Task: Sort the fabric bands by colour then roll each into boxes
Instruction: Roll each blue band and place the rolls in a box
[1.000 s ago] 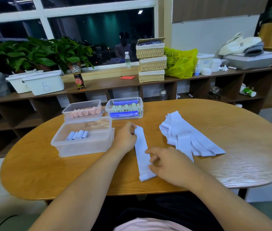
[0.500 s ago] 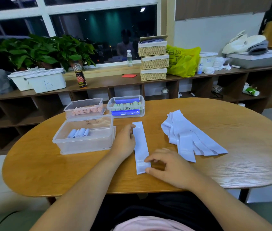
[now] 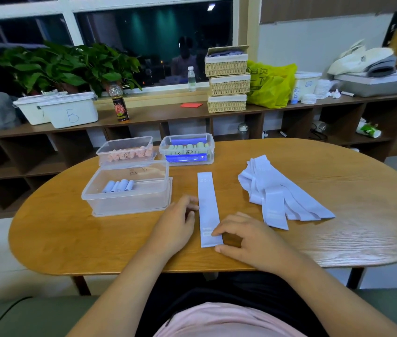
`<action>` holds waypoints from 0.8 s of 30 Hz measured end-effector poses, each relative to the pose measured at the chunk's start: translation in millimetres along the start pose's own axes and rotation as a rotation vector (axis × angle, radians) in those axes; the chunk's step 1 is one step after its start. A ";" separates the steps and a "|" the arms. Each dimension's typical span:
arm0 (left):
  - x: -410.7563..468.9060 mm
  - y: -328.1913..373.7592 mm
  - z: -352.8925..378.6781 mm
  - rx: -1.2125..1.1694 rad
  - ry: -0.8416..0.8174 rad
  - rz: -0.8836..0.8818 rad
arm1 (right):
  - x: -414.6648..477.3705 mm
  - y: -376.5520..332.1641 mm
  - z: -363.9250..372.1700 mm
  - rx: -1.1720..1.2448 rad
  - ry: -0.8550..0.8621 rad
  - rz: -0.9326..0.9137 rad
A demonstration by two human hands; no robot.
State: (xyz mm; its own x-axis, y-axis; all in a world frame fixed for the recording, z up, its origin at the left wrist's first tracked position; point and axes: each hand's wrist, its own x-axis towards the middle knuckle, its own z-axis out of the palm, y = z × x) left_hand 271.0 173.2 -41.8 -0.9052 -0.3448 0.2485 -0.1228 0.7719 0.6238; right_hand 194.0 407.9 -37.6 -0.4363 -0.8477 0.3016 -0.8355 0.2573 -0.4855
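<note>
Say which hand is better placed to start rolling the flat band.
Likely the right hand: its fingertips rest on the near end of the band, where rolling would start. The left hand only touches its side.

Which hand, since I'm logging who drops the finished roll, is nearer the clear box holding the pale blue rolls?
Left. The left hand lies just off the near right corner of the box; the right hand sits across the flat band, farther right.
</note>
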 end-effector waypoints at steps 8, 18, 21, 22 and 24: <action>-4.3 2.4 -1.5 0.025 -0.012 0.010 | 1.3 1.3 1.1 -0.059 0.006 0.018; -34.3 7.2 -10.7 0.021 -0.047 0.198 | 2.9 5.5 5.3 -0.079 0.021 0.026; -44.2 11.3 -15.1 -0.004 -0.059 0.351 | 5.8 6.2 7.2 -0.075 0.066 0.060; -45.5 12.2 -15.4 0.005 -0.057 0.401 | 7.6 6.3 7.9 -0.077 0.085 0.070; -44.0 12.6 -14.5 0.038 -0.058 0.453 | 10.8 5.8 8.4 -0.073 0.110 0.075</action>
State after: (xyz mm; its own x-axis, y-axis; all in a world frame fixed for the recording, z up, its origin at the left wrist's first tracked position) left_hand 315.2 190.3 -34.1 -0.8922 0.0624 0.4473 0.2773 0.8573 0.4337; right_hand 187.3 396.3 -44.1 -0.5294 -0.7698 0.3566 -0.8194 0.3550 -0.4501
